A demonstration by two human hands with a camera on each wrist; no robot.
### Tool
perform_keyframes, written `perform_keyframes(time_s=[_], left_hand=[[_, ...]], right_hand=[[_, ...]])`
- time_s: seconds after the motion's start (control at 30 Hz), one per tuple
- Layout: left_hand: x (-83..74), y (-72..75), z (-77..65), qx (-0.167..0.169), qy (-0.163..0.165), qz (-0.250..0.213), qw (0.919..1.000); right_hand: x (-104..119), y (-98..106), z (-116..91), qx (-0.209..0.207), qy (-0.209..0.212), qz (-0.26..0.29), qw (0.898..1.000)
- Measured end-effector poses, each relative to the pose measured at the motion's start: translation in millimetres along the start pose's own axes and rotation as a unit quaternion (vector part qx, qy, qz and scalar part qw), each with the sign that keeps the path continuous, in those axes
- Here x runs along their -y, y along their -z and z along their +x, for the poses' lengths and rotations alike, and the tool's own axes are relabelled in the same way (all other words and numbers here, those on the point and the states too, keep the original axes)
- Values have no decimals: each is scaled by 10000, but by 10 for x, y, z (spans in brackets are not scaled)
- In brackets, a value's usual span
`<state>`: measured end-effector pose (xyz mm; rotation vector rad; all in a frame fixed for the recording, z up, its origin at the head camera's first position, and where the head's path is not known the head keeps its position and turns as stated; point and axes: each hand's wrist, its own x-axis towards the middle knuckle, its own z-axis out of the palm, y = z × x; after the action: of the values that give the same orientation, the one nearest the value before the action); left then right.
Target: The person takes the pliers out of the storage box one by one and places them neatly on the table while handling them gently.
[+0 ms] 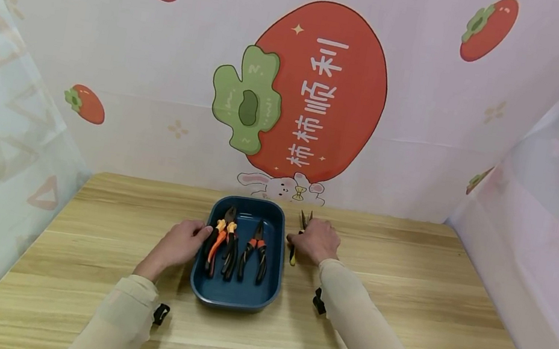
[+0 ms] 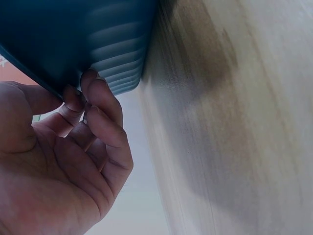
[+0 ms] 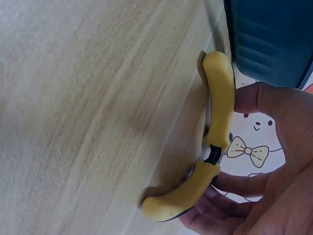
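A dark blue tray (image 1: 234,295) stands on the table, its left rim pinched between the thumb and fingers of my left hand (image 1: 183,242). In the left wrist view the fingertips of that hand (image 2: 73,152) press the tray's ribbed outer wall (image 2: 115,54). To the right of the tray, my right hand (image 1: 317,240) grips slim-nosed pliers with yellow handles (image 3: 220,98), thumb against one handle and fingers against the other. Their handles are spread apart and their tips point away from me. Inside the tray lie orange-and-black pliers (image 1: 257,245) and, left of them, overlapping pliers with orange, black and pale yellow handles (image 1: 225,242).
The wooden table (image 1: 432,321) runs back to a printed cloth wall (image 1: 400,175) with persimmon pictures. Cloth also hangs at both sides. Black clips or mounts (image 1: 161,314) show at both wrists.
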<state>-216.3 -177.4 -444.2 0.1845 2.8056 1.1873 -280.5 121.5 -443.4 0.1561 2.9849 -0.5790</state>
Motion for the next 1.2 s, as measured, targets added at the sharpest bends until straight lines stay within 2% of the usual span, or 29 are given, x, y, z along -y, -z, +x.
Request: perform_keyframes(time_s=[0.47,0.8,1.2], left_hand=[[-5,6,-7,-6,-31,-13,10000],[2,0,-6,46,94,-56,9999],[9,-3,-8,15,56,-65,10000]], right_hand=[[-10,-24,-15,-34,-2,69,10000],[-4,-37,-25,-20,-150,259,9995],[-15,-44,-54,-7,-97,391,9992]])
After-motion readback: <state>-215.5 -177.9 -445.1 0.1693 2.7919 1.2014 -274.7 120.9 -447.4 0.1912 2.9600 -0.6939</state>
